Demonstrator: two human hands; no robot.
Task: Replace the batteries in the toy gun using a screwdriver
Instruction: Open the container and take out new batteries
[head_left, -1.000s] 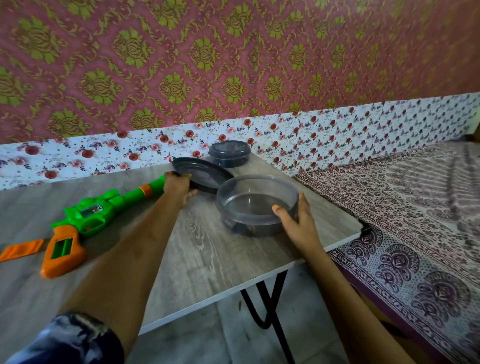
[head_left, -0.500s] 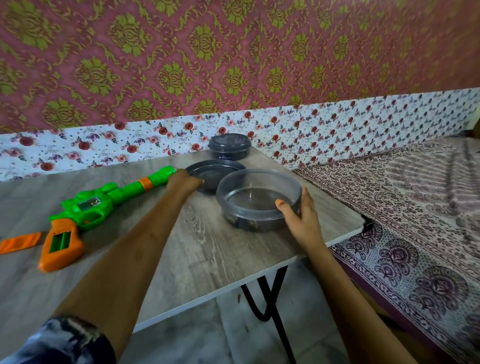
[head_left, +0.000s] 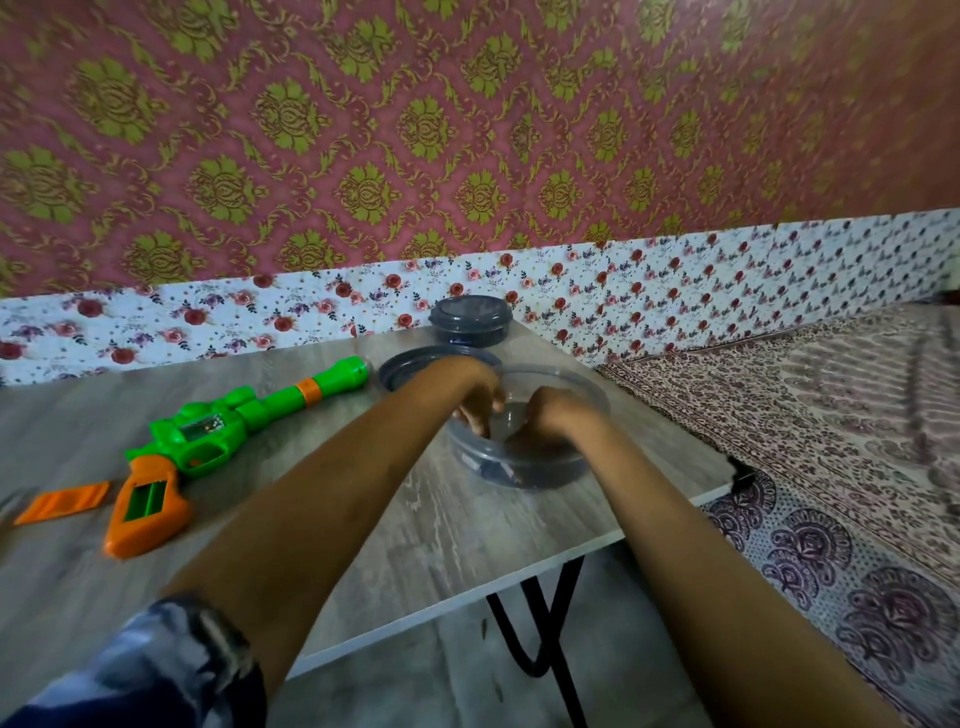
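- Head view: your left grip (head_left: 475, 395) reaches over the rim of the clear round plastic tub (head_left: 535, 470), fingers pointing down inside it. They are blurred, so I cannot tell whether they pinch anything.
- Your right grip (head_left: 550, 415) is in the same tub, just beside the left one. The back of the hand faces you and hides the fingers, so I cannot tell whether it holds anything either.
- The tub stands near the right edge of the grey wood-grain surface (head_left: 441, 530), toward the near right corner. Something dark lies at its bottom, too unclear to name.
- A dark round plastic lid (head_left: 405, 371) lies flat just behind the tub on its left, partly under your left wrist.
- A smaller dark round tub with its lid on (head_left: 470, 319) sits at the far right corner of the surface.
- The green and orange plastic toy gun (head_left: 208, 431) lies flat on the left half of the surface. Its green barrel points at the loose lid, and its orange handle is toward the near edge.
- The handle shows an open slot with green inside.
- A flat orange plastic cover (head_left: 65, 501) lies just left of the handle, apart from it.
- A dark patterned sleeve (head_left: 156, 665) covers your left upper arm.
- A bed with a purple patterned sheet (head_left: 831, 441) stands along the right edge of the surface.
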